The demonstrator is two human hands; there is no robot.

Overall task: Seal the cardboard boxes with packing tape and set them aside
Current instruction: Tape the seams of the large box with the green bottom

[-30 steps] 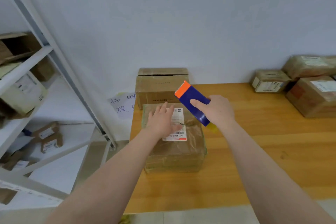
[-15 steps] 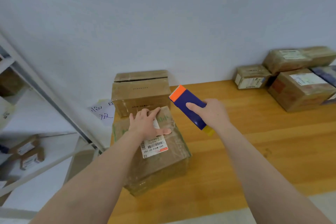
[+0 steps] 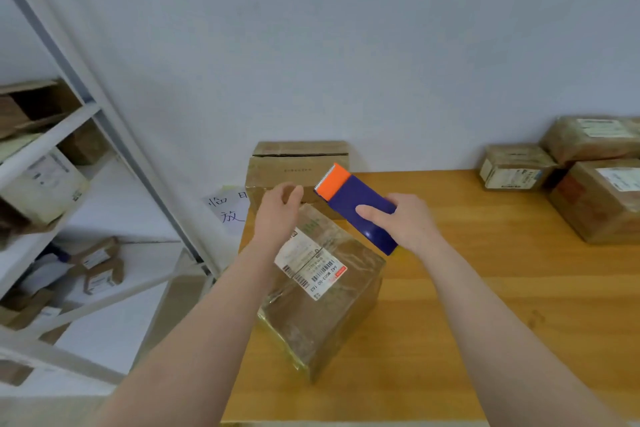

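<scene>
Lifting left hand [image 3: 280, 208] off tape-wrapped brown cardboard box [image 3: 322, 305], fingers loose, empty; box now skewed, near-left on wooden table [image 3: 485, 288]. Right hand [image 3: 405, 222] grips blue, orange-tipped tape dispenser [image 3: 360, 208]. Next strip likely.

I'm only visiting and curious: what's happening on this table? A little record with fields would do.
Labelled box: tape-wrapped, lying askew on the wooden table
Left hand: over that box's far corner, fingers loosely curled, holding nothing
Right hand: grips the tape dispenser, blue with an orange end
Plain box: behind, against the wall
Other boxes: far right of table
</scene>
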